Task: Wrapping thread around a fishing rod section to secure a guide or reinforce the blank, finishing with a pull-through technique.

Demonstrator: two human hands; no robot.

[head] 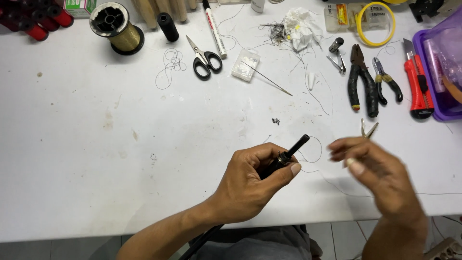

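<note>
here left hand [252, 180] curled round black rod [290, 153], right hand [373, 166] raised.

A slim black rod [288, 153] lay gripped in the left hand [250, 185] at lower centre of the frame, its tip pointing up and to the right, tilted. A small metal ring sat on it just above the thumb. A fine dark thread [337, 185] looped beside the tip and trailed right across the white table. The right hand [373, 168], blurred, pinched small metal tweezers [368, 129] at right of centre.
</note>
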